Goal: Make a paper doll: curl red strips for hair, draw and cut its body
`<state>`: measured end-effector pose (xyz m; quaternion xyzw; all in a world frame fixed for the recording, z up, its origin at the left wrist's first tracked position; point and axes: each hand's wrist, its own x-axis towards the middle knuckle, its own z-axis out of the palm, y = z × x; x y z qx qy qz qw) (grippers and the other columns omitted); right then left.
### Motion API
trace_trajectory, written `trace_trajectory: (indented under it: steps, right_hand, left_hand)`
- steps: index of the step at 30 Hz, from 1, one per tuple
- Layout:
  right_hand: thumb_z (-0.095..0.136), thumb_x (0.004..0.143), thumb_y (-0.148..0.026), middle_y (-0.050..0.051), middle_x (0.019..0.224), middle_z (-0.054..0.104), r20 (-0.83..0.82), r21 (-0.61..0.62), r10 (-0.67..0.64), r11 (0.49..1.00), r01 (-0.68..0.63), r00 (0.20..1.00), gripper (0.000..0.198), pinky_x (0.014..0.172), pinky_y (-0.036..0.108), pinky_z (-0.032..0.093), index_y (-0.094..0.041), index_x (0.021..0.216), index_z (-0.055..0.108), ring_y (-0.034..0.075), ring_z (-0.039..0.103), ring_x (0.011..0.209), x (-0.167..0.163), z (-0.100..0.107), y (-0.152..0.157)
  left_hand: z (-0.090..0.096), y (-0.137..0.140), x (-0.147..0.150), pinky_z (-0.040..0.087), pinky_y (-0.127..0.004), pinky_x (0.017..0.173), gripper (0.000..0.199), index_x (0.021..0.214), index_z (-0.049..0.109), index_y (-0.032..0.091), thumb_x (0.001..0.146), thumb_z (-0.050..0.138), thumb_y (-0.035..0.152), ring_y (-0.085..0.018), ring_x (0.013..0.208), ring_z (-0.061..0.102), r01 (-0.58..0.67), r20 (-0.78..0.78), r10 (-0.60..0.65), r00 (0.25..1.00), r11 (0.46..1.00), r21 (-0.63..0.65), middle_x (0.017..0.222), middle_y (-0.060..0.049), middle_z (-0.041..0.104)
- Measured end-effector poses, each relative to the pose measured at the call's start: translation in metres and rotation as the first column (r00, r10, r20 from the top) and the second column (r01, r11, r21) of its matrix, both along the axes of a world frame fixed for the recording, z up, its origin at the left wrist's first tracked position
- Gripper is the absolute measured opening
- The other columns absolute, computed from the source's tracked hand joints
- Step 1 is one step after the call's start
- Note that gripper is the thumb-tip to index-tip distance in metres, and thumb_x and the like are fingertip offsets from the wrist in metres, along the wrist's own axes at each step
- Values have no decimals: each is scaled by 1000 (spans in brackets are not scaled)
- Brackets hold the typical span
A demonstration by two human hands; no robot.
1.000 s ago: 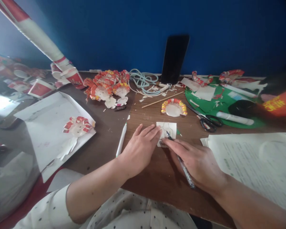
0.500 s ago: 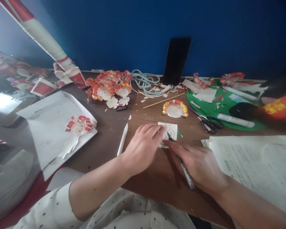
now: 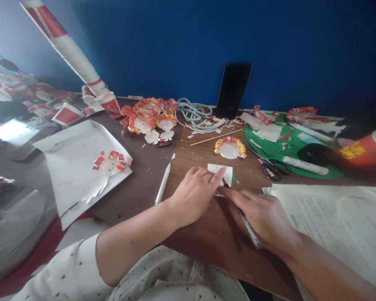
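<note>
A small white piece of paper (image 3: pixel 228 171) lies on the brown table, with faint lines on it. My left hand (image 3: pixel 196 194) rests over its left part, index finger stretched out flat across it, other fingers partly hidden. In my right hand (image 3: pixel 265 213) is a pen (image 3: pixel 249 230), pinched near its tip, which meets the lower part of the paper close to my left fingertips. Just beyond the paper sits a round white cutout with a twisted red and yellow paper rim (image 3: pixel 229 149). To the left of my left hand lies a white marker (image 3: pixel 163 183).
Scissors (image 3: pixel 271 167) lie beside a green sheet (image 3: pixel 263 133) strewn with scraps. Printed papers (image 3: pixel 329 221) cover the right side. At back stand a dark phone (image 3: pixel 235 90) and a coiled pale cord (image 3: pixel 192 109). A white paper tray (image 3: pixel 69 167) holds a red-white paper figure; an orange cup (image 3: pixel 360 146) is far right.
My left index finger has straightened and now reaches further across the paper. The pen stays at the paper in my right hand. The whole view has shifted slightly.
</note>
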<state>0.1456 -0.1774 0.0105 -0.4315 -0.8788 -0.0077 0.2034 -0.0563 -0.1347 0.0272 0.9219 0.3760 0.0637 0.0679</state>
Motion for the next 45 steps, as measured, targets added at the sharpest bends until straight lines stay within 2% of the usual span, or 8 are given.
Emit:
trace_trajectory:
  steps: [5,8,10,12,16,23,29,45]
  right_hand:
    - [58,88,-16,1,103,75,-247,39,-104,992,117,963,35,74,24,54,-24,121,64,14,71,79,8,19,-1]
    - [56,90,-22,1,102,75,-346,-106,-243,970,220,906,35,70,24,56,-25,125,63,13,71,73,11,32,3]
    - [53,92,-27,2,99,75,-354,-234,-276,951,202,894,38,64,25,56,-25,130,59,13,70,65,11,37,7]
    - [52,94,-30,3,90,75,-375,-284,-250,948,146,893,39,61,27,56,-23,131,59,14,68,61,11,40,13]
    - [55,92,-33,6,95,74,-425,-214,-206,969,123,882,31,70,31,58,-22,118,68,18,70,76,4,45,31]
    - [56,92,-31,7,106,73,-371,-47,-146,989,138,917,23,89,36,55,-20,103,72,21,68,100,-12,37,64]
    - [56,91,-25,7,98,74,-385,55,-151,981,186,910,18,86,33,54,-18,98,71,20,69,94,-13,9,67]
    - [53,93,-29,7,100,73,-291,-70,-232,973,221,928,19,86,33,52,-20,98,69,21,69,95,-14,-4,67]
  left_hand:
    - [0,-1,7,40,-39,98,44,138,43,9,96,35,15,-22,107,57,23,-65,-21,998,999,32,116,-12,64]
    - [-1,-3,13,39,-40,97,32,119,60,12,95,41,22,-23,103,57,32,-95,-24,995,996,87,112,-11,65]
    - [0,-4,17,38,-43,97,27,107,65,13,94,45,24,-23,97,58,18,-107,-6,994,994,110,104,-11,66]
    - [3,-5,21,38,-45,98,24,99,68,14,92,47,24,-23,94,58,3,-112,11,994,993,120,98,-10,66]
    - [4,-8,30,41,-44,93,19,87,69,13,89,50,19,-24,97,57,10,-123,3,992,994,109,94,-10,65]
    - [-6,-11,36,48,-32,78,19,97,68,7,84,55,13,-23,96,58,-61,-119,75,990,992,114,101,-13,65]
    - [-10,-12,38,49,-36,91,30,113,64,1,89,51,14,-25,106,60,-29,-183,69,981,976,214,112,-20,65]
    - [-8,-12,38,50,-36,90,34,119,62,3,93,43,14,-26,109,61,-19,-185,58,981,978,208,121,-22,63]
